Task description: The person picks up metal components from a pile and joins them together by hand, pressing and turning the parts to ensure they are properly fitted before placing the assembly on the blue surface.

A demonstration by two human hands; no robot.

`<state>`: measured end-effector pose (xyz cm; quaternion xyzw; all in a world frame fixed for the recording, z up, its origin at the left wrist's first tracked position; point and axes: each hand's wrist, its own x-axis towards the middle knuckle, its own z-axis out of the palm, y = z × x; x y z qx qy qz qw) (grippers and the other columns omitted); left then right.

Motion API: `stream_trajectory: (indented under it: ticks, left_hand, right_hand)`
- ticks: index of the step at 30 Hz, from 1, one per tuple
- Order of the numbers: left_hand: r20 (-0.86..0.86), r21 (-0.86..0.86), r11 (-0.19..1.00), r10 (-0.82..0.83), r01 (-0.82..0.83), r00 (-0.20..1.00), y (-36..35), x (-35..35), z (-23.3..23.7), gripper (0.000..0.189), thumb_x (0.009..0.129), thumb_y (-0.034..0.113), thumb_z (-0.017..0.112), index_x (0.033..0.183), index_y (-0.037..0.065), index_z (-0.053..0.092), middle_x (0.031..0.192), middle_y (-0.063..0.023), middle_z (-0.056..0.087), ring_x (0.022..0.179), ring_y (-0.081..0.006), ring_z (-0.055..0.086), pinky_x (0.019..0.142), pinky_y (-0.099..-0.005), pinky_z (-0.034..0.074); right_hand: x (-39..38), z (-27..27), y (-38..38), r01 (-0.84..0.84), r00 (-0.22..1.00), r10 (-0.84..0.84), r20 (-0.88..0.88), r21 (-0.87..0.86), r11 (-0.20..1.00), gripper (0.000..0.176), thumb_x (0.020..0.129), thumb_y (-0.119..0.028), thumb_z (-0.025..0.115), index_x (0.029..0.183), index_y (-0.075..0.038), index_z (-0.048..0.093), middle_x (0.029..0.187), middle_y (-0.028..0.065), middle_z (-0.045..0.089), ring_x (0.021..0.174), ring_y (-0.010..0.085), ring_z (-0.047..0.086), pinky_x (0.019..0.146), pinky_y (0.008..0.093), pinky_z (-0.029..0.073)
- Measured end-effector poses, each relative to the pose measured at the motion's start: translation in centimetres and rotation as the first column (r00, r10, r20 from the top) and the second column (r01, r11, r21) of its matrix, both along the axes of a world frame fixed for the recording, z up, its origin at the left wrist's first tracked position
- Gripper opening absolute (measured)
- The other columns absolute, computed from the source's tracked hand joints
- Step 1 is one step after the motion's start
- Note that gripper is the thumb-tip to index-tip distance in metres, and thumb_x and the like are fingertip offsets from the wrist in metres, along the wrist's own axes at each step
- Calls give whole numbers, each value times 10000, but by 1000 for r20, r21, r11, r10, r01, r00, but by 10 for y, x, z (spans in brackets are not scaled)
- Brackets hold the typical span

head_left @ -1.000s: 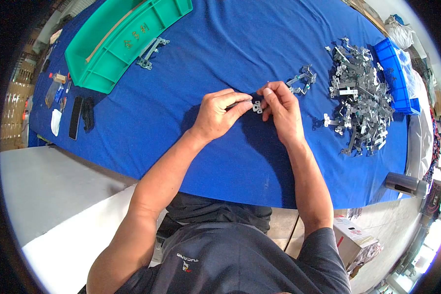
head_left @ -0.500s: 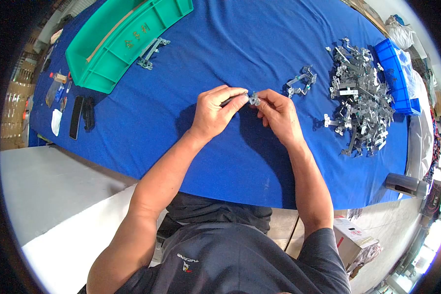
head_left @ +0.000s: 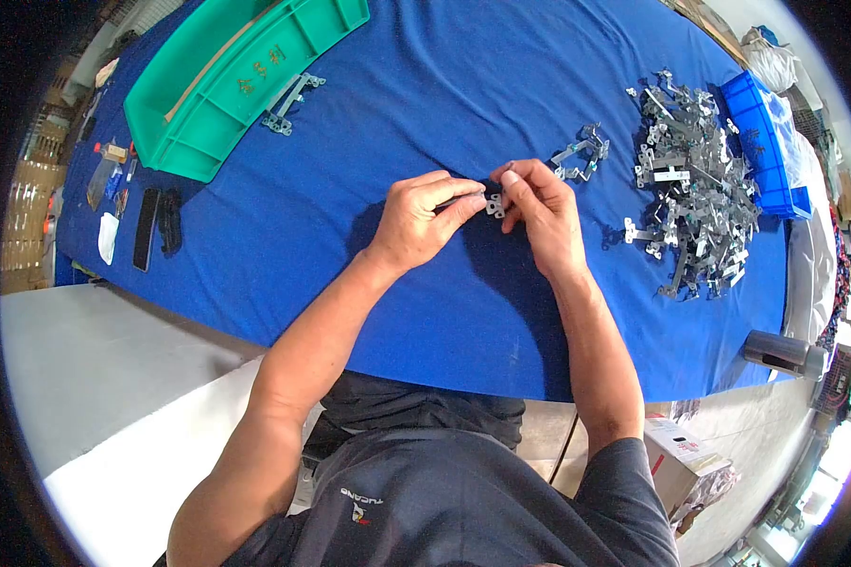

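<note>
Between thumb and fingers, my left hand (head_left: 418, 217) pinches a small metal hinge (head_left: 494, 205), whose silvery, holed end sticks out to the right. The rest of it is hidden by the fingers. My right hand (head_left: 544, 213) is closed at that end, thumb against the index finger, lower fingers curled beside the metal. What the right fingertips hold, if anything, is too small to make out. Just beyond the right hand, a loose metal hinge (head_left: 591, 156) lies on the blue cloth (head_left: 416, 321).
A heap of metal hinges (head_left: 695, 189) lies at right, beside a blue bin (head_left: 761, 142). At upper left stands a green crate (head_left: 208, 123), with more hinges (head_left: 293, 102) against it. A phone (head_left: 146, 227) lies far left; a dark bottle (head_left: 783, 356) is near the right edge.
My right thumb and index finger have come off the hinge's end and moved slightly up. More of its holed plate shows. The left hand keeps hold, almost in place.
</note>
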<state>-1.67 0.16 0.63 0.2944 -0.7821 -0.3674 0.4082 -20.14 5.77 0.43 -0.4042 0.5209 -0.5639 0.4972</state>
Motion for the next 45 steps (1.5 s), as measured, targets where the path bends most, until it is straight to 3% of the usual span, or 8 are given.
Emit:
stream_trajectory:
  ticks: [11, 17, 23, 29, 32, 35, 39, 45]
  left_hand:
    - [-94, 73, 990, 126, -119, 988, -2, 1, 2, 154, 905, 109, 743, 999, -12, 748, 836, -121, 728, 713, -188, 690, 640, -307, 526]
    - [-72, 78, 994, 81, -75, 994, -2, 1, -1, 159, 904, 107, 744, 1007, -14, 746, 826, -127, 723, 712, -193, 694, 628, -310, 519]
    - [-36, 54, 997, 54, -52, 998, -2, 1, 1, 161, 897, 120, 753, 986, -14, 750, 814, -126, 717, 707, -216, 695, 623, -320, 519]
    - [-30, 0, 1000, -17, 17, 999, 0, 0, -3, 178, 889, 121, 762, 1012, -7, 761, 797, -108, 712, 671, -163, 650, 599, -310, 492]
    - [57, 9, 999, -34, 34, 998, 1, 2, 2, 172, 886, 116, 761, 1006, -8, 761, 791, -115, 710, 668, -169, 651, 607, -305, 493]
    - [-28, 19, 999, 51, -51, 998, -1, 0, 1, 157, 896, 121, 754, 994, -3, 755, 805, -118, 709, 688, -191, 674, 616, -314, 511]
    - [-88, 162, 974, 176, -160, 980, -3, 4, 0, 156, 915, 117, 737, 1009, -6, 755, 821, -102, 719, 709, -138, 665, 624, -282, 505]
    - [-66, 156, 980, 134, -122, 989, -2, 4, 3, 159, 912, 121, 740, 1007, -6, 754, 838, -111, 725, 715, -148, 672, 626, -290, 506]
  right_hand:
    - [0, 5, 2, -96, 925, 133, -355, 121, 988, 196, 994, -171, 638, 1067, -12, 727, 806, 33, 716, 656, 75, 591, 580, 265, 486]
    - [1, 10, 3, -84, 922, 139, -362, 163, 983, 190, 996, -160, 628, 1066, -13, 725, 786, 27, 700, 660, 80, 596, 587, 267, 493]
    - [-6, 3, 0, -93, 992, 97, -75, 45, 995, 220, 1004, -153, 618, 1111, 18, 708, 839, 47, 681, 667, 99, 600, 601, 259, 501]
    - [-7, -2, 0, -152, 972, 161, -169, 66, 986, 237, 1016, -156, 610, 1149, 26, 684, 835, 38, 659, 682, 93, 591, 598, 261, 505]
    - [-3, -2, 1, -6, 997, 8, -72, 35, 999, 217, 1015, -161, 614, 1105, 20, 693, 837, 32, 664, 673, 80, 578, 581, 254, 491]
    - [-1, 1, 0, 34, 999, -34, 2, 24, 999, 193, 1008, -165, 624, 1051, 3, 710, 834, 27, 683, 651, 67, 561, 565, 245, 466]
    - [2, 12, 3, -84, 951, 121, -285, 140, 987, 190, 1000, -166, 631, 1058, -5, 714, 819, 29, 712, 657, 64, 560, 571, 245, 456]
    - [1, 9, 3, -107, 935, 149, -322, 146, 983, 178, 1011, -142, 613, 1086, -8, 703, 859, 26, 697, 647, 46, 541, 509, 202, 438]
